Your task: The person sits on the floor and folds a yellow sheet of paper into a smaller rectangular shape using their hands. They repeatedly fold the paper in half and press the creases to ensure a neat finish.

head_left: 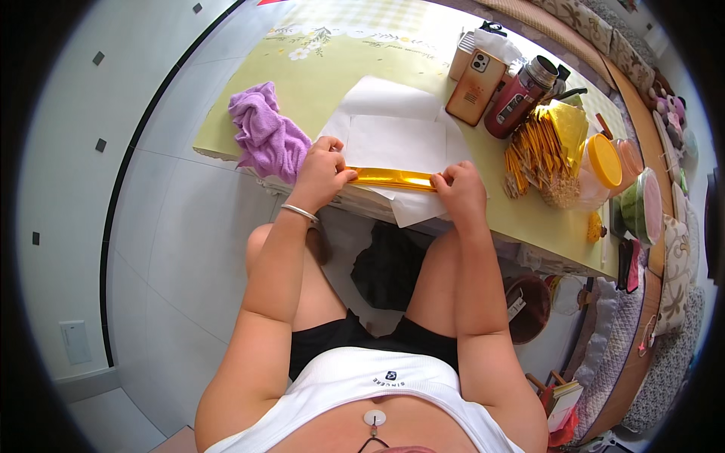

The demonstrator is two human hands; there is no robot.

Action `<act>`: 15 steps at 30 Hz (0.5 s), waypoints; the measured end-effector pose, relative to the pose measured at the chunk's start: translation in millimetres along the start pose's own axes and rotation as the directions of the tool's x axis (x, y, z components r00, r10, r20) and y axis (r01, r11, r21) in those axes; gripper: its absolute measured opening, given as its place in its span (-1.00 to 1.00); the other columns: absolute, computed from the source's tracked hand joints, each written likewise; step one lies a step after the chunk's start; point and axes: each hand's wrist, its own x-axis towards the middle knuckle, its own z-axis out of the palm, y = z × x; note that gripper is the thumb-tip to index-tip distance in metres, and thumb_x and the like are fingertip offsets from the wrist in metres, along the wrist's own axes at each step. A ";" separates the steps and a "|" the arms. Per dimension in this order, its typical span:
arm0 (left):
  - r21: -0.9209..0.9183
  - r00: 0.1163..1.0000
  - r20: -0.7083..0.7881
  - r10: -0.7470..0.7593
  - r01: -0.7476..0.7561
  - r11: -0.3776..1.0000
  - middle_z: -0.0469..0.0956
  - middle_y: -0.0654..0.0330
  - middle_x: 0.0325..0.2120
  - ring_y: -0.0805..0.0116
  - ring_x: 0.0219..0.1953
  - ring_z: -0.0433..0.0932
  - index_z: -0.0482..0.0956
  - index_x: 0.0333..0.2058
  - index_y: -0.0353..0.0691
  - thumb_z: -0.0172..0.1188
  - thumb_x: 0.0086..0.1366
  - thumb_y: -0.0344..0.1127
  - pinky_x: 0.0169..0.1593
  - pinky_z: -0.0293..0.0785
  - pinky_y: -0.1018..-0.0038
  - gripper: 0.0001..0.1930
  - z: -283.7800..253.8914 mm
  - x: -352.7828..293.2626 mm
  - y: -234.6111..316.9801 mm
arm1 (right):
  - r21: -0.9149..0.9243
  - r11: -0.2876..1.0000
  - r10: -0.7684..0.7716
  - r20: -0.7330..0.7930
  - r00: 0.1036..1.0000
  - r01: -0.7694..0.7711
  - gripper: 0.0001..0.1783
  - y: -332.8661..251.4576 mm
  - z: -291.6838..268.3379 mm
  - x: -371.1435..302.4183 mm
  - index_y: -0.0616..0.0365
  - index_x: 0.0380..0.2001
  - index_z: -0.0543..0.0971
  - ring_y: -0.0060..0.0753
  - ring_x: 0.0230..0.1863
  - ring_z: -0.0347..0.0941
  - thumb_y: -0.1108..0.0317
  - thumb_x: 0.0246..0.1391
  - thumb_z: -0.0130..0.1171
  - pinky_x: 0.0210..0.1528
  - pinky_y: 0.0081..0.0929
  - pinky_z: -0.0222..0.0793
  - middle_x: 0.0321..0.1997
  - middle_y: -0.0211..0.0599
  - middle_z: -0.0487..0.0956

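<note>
I am grasping a gold foil strip [393, 178] by its two ends, left hand [323, 172] and right hand [462, 195] each pinching with thumb and fingers. The strip is spanning the near part of a white paper sheet [396, 142] on the worktop [532, 235]. I am judging this a straightening or folding step, the next move calling for even pressure. Lettering is showing on the white tank top [340, 374], smartphone [477, 84] and maroon vacuum flask [517, 102].
</note>
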 end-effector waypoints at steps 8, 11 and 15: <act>0.032 1.000 -0.001 -0.002 0.002 0.999 0.54 0.01 -0.15 0.05 -0.08 0.51 0.62 -0.56 -0.37 0.49 -0.04 -0.37 0.01 0.47 0.29 -0.78 -1.4 3.6 5.7 | -0.278 0.912 -0.396 -0.407 0.823 0.302 -0.79 -16.5 14.5 -2.8 0.15 -0.27 0.62 -0.07 -0.05 0.48 0.41 -0.04 0.24 0.00 -0.17 0.41 -0.12 -0.23 0.55; -0.023 1.000 0.007 -0.011 0.011 1.000 0.53 0.02 -0.17 0.04 -0.09 0.51 0.62 -0.56 -0.37 0.49 -0.05 -0.39 0.01 0.47 0.27 -0.79 -0.5 2.0 9.3 | -0.312 0.793 -0.608 -0.369 0.703 0.523 -0.70 -32.1 22.4 -10.5 0.21 -0.21 0.60 -0.02 0.00 0.47 0.51 -0.11 0.22 0.02 -0.22 0.40 -0.04 -0.18 0.59; 0.013 1.000 -0.015 -0.007 0.007 1.000 0.53 0.02 -0.16 0.01 -0.09 0.51 0.62 -0.42 -0.38 0.47 -0.06 -0.43 0.03 0.46 0.26 -0.76 2.8 -0.4 4.6 | -0.143 0.730 -0.683 -0.122 0.720 0.668 -0.62 -34.9 43.9 -22.1 0.21 -0.06 0.62 -0.04 0.22 0.43 0.50 -0.02 0.19 0.28 -0.18 0.32 0.09 -0.14 0.60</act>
